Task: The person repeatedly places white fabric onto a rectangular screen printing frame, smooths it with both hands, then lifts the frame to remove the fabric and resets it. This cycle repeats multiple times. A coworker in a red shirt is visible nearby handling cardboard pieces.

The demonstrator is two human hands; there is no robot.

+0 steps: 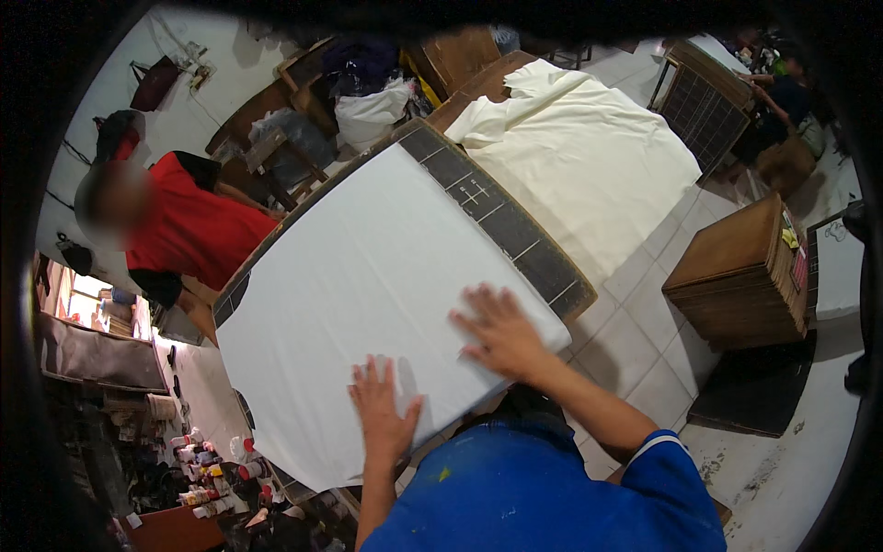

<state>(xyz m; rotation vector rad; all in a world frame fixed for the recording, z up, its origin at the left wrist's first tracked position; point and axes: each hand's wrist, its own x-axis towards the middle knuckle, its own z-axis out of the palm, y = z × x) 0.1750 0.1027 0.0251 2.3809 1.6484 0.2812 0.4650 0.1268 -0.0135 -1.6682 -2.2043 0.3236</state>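
A white piece of fabric (pixel 368 267) is spread over a dark board (pixel 478 198) marked with white lines. My left hand (pixel 382 409) rests on the fabric close to its near edge, palm down with the fingers spread. Farther right, my right hand (pixel 501 331) is over the fabric near its right corner, fingers apart and slightly blurred. Neither hand grips anything. Faint creases run across the cloth, and the board's dark, lined strip shows along its far right side.
A person in a red shirt (pixel 198 216) stands at the board's left side. Cream fabric (pixel 579 156) drapes over another surface beyond. A stack of brown boards (pixel 736 271) stands on the tiled floor at right. Bottles (pixel 207 478) crowd the lower left. Another person (pixel 786 101) is far right.
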